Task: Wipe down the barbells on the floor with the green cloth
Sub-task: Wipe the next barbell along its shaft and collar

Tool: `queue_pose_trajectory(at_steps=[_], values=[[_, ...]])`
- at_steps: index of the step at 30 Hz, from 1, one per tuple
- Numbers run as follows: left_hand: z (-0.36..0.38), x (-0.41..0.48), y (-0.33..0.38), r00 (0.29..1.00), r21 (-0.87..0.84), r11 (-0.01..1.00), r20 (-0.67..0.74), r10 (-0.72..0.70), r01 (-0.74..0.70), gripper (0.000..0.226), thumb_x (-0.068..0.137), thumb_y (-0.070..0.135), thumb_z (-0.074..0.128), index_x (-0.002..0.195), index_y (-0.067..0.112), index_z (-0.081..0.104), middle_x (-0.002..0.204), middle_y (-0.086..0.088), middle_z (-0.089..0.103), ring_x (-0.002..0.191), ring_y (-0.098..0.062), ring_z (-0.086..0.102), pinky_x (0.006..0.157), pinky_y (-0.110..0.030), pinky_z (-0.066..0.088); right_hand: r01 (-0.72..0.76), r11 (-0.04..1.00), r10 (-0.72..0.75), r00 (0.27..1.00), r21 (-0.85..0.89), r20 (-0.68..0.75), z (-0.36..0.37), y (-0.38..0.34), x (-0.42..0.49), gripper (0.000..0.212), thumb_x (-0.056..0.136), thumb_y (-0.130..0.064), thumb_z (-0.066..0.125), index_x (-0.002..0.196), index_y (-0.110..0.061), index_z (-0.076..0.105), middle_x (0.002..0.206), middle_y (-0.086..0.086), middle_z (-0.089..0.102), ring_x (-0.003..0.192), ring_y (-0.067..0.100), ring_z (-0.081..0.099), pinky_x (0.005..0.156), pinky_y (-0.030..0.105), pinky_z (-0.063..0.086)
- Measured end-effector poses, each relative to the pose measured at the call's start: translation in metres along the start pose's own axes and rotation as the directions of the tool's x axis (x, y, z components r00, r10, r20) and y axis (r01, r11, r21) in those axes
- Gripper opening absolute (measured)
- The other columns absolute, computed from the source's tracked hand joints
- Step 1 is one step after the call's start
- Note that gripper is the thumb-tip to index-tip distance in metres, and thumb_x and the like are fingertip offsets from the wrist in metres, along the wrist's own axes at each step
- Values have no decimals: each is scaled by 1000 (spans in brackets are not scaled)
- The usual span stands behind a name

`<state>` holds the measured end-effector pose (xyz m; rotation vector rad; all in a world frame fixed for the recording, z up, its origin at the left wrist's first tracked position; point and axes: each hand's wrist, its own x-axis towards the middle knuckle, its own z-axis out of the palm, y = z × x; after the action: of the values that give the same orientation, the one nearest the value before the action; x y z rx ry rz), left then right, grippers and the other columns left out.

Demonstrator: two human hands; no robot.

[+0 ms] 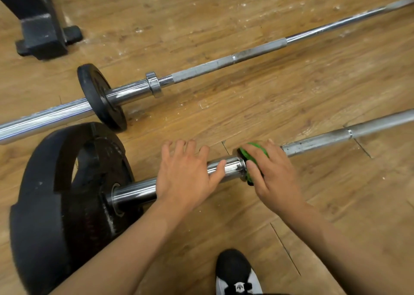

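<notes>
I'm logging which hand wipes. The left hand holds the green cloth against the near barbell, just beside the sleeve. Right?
No, the hand is wrong. In the head view the right hand holds the green cloth against the near barbell, just beside the sleeve; the left hand rests on that sleeve.

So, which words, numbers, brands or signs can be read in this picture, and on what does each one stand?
No text can be read anywhere.
On the shoe: a logo on the tongue, but no legible letters.
On the big plate: nothing legible, as the surface is blurred.
On the small plate: no marks seen.
On the cloth: no print seen.
</notes>
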<state>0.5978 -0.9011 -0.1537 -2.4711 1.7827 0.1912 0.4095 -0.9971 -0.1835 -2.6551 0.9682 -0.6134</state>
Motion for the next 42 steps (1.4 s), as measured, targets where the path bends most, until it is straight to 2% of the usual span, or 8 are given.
queue_pose_trajectory(at_steps=[4, 9, 16, 21, 25, 31, 37, 42], values=[[0, -1, -1, 1000, -2, 1000, -4, 5, -5, 72, 101, 67, 14, 107, 21, 69, 112, -6, 69, 109, -29, 56, 105, -52, 33, -109, 987, 106, 994, -116, -27, -10, 43, 3, 34, 103, -30, 44, 111, -10, 71, 110, 10, 63, 100, 37, 59, 87, 45, 45], [-1, 0, 0, 1000, 17, 1000, 10, 4, -5, 74, 101, 67, 14, 108, 19, 70, 113, -7, 69, 108, -30, 56, 104, -52, 33, -343, 938, 329, 925, -45, -190, 13, -3, 10, 36, 104, -21, 37, 110, -10, 71, 100, 8, 67, 100, 31, 58, 121, 52, 29], [-2, -1, 1, 1000, 37, 999, 31, -3, 2, 76, 101, 67, 12, 108, 19, 71, 110, -7, 68, 106, -30, 55, 102, -52, 34, 45, 983, -52, 998, -175, -38, -7, 44, -4, 50, 113, -35, 27, 127, -12, 69, 114, 8, 67, 104, 31, 60, 121, 50, 30], [-1, 1, 1, 1000, 46, 999, 17, -1, 0, 76, 102, 66, 13, 108, 18, 71, 109, -7, 69, 104, -30, 55, 102, -52, 35, -403, 911, 378, 901, -88, -211, 9, 18, 19, 40, 108, -29, 34, 95, -11, 67, 86, 8, 59, 84, 35, 53, 88, 46, 38], [-4, 2, -3, 999, 54, 999, 33, -7, 5, 79, 101, 68, 6, 111, 22, 69, 110, -4, 68, 105, -27, 54, 102, -50, 36, -405, 868, 461, 872, 287, -164, 8, -16, 36, 43, 109, -32, 29, 90, -12, 62, 84, -1, 59, 81, 26, 55, 80, 51, 44], [-5, 4, 1, 1000, 58, 998, 29, -13, 12, 79, 101, 67, 4, 114, 21, 68, 110, -4, 69, 106, -27, 54, 102, -50, 34, -227, 965, 232, 972, 133, -22, 0, -41, 5, 39, 109, -33, 39, 126, -13, 68, 122, 7, 65, 111, 25, 59, 97, 45, 48], [-4, -6, 3, 999, 50, 999, 32, -2, 0, 78, 103, 65, 7, 109, 20, 69, 108, -5, 70, 104, -27, 56, 98, -50, 34, -329, 944, 324, 907, -26, 268, 4, -26, 57, 30, 107, -34, 42, 107, -20, 69, 91, 6, 68, 80, 30, 63, 64, 39, 44], [-4, -14, 8, 998, 27, 1000, 67, -6, 4, 77, 102, 66, 4, 113, 22, 66, 114, -4, 69, 109, -26, 56, 101, -50, 36, -307, 949, 303, 951, 65, 64, -4, -47, 10, 35, 107, -33, 41, 123, -19, 69, 113, 6, 66, 96, 27, 65, 87, 45, 50]])
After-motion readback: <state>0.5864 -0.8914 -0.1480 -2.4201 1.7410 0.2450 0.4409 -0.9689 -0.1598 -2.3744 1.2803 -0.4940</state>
